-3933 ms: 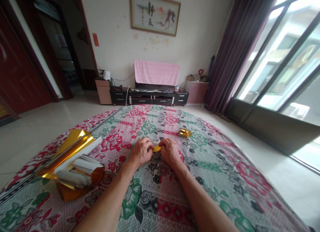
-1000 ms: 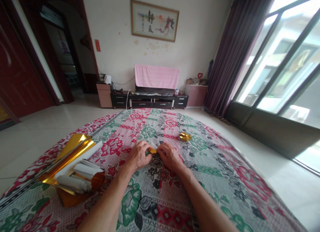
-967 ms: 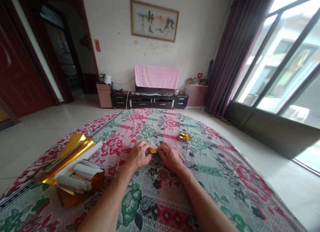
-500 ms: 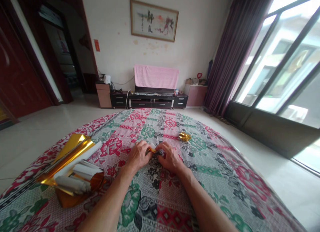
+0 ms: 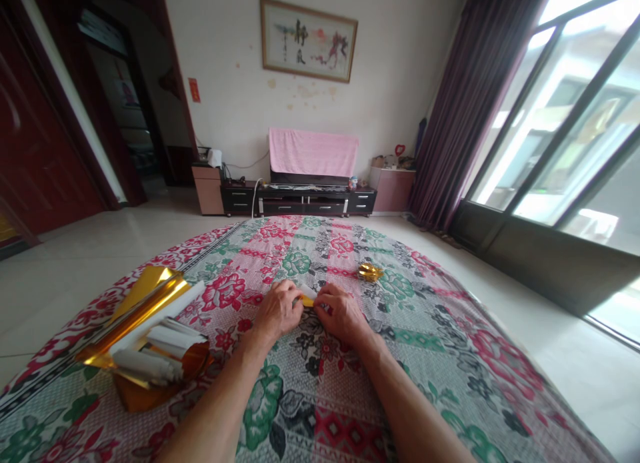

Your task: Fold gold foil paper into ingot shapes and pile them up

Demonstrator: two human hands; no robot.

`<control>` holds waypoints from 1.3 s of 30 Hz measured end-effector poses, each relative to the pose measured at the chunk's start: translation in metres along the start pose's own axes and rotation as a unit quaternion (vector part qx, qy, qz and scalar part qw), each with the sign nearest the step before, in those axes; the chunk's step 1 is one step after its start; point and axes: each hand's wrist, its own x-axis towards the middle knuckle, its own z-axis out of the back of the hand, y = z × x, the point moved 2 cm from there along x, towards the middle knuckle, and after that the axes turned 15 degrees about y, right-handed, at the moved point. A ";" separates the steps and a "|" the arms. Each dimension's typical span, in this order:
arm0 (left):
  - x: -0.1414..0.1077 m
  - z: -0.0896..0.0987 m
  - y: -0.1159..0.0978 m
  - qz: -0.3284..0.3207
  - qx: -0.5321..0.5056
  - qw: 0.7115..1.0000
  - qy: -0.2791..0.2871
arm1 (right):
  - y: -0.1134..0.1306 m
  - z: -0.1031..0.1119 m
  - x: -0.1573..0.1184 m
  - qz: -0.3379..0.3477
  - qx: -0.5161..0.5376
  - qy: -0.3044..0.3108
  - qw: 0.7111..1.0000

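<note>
A small piece of gold foil (image 5: 307,301) with a whitish side is pinched between my two hands, low over the patterned tablecloth (image 5: 260,390). My left hand (image 5: 280,308) is closed on its left end. On its right end the fingers of my right hand (image 5: 340,310) are closed too. Fingers hide much of the piece. A folded gold foil ornament (image 5: 370,272) lies beyond my right hand. Over on the left of the cloth rest a gold foil roll (image 5: 145,316) and several curled white-backed foil pieces (image 5: 145,366).
Past the table's far edge stands a low black cabinet (image 5: 285,206) with a pink cloth (image 5: 314,152) draped over something on it. A purple curtain (image 5: 465,103) and glass windows are on the right.
The foil between my hands has turned, so more of its gold and whitish surfaces shows. My hands have barely shifted.
</note>
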 end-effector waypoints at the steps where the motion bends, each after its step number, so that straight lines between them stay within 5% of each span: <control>1: 0.001 0.000 -0.002 -0.001 0.009 1.000 -0.004 | 0.000 0.000 0.000 0.001 -0.001 0.001 1.000; 23: 0.002 0.000 -0.009 -0.050 -0.043 0.997 0.041 | -0.009 -0.006 0.001 -0.023 0.035 -0.008 0.999; 39: 0.008 -0.010 -0.010 0.035 -0.007 0.999 0.027 | -0.006 0.002 0.000 -0.042 0.053 0.001 0.998</control>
